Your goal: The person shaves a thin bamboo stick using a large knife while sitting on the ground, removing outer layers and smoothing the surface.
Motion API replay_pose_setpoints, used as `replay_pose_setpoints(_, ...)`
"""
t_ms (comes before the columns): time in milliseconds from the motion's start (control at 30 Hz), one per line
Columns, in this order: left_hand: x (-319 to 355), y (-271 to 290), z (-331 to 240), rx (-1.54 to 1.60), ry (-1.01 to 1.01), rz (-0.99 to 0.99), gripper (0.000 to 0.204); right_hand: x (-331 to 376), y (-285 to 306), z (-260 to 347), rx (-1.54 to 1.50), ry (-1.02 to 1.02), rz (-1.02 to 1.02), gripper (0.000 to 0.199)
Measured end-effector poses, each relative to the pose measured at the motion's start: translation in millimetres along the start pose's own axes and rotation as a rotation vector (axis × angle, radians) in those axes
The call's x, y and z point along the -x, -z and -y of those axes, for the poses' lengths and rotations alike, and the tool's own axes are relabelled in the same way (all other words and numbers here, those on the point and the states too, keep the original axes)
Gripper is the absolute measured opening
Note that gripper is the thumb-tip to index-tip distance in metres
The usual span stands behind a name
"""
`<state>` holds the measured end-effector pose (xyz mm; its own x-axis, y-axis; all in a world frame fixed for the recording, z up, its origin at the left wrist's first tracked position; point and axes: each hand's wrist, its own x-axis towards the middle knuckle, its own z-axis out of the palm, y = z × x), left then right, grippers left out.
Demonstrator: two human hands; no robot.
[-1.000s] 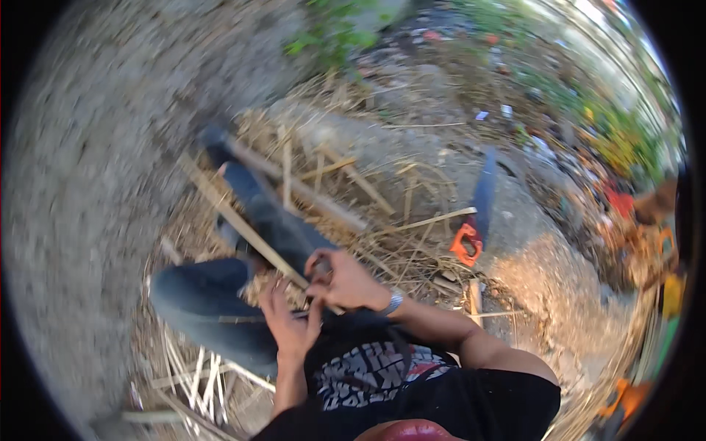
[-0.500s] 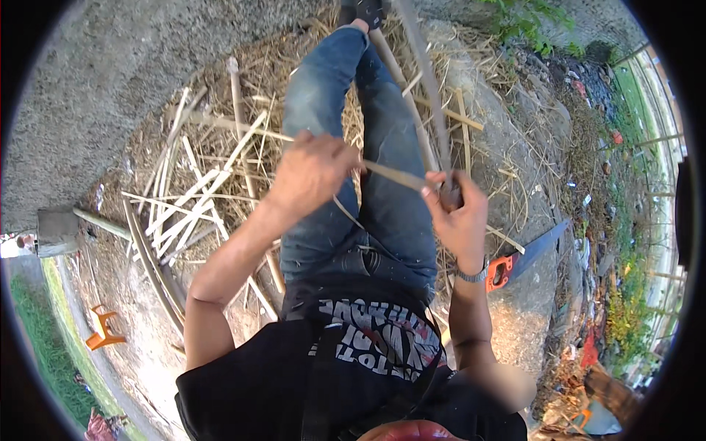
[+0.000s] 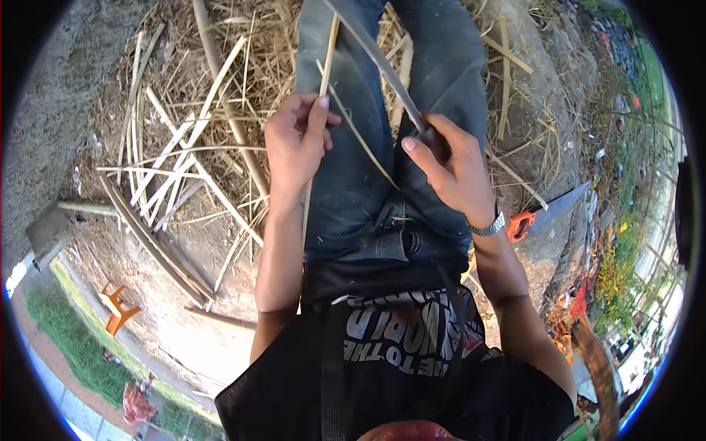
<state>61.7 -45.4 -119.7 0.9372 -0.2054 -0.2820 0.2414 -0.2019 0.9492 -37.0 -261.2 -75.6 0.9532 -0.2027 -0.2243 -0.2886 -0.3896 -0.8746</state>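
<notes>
My left hand [image 3: 298, 143] pinches a pale split bamboo strip [image 3: 329, 62] between thumb and fingers over my left thigh. The strip runs from far above the hand down past the wrist. In my right hand [image 3: 457, 165] is the dark handle of a long-bladed knife [image 3: 379, 62]. Its grey blade points away and to the left, its far part close to the strip's upper end. Much of the handle is hidden by my fingers. A thin curved sliver [image 3: 360, 136] lies across my jeans [image 3: 441, 81] between the hands.
Several pale bamboo strips [image 3: 180, 158] lie heaped on the left among shavings, beside a round pole [image 3: 228, 95]. On the right rests a hand saw [image 3: 551, 209] with an orange handle. Farther left are a concrete wall [image 3: 51, 110] and an orange chair [image 3: 118, 309].
The strip, earlier stretched crosswise between both hands, now runs lengthwise in my left hand alone. My right hand keeps the knife, its blade tilted more leftward. The view has shifted.
</notes>
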Motion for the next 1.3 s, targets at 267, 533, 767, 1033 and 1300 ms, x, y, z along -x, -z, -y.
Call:
replay_pose_setpoints(267,-11.0,44.4,3.3,0.488,-0.059,-0.316,0.019,-13.9,-40.8,-2.7,0.006,0.236,0.046,0.040)
replay_pose_setpoints(533,11.5,73.0,15.2,0.591,-0.049,-0.245,0.025,-21.3,-75.7,-19.7,0.135,0.185,0.031,0.040)
replay_pose_setpoints(767,41.8,42.2,14.9,0.432,0.070,0.053,0.038,0.2,8.0,25.8,-0.160,0.059,-0.202,0.040)
replay_pose_setpoints(1033,56.9,61.7,15.1,0.185,0.112,0.311,0.045,5.1,177.2,5.0,0.191,-0.019,-0.915,0.041)
replay_pose_setpoints(1300,78.2,68.8,21.9,-0.005,0.178,0.524,0.029,29.5,152.7,-42.1,0.142,-0.254,-0.579,0.043)
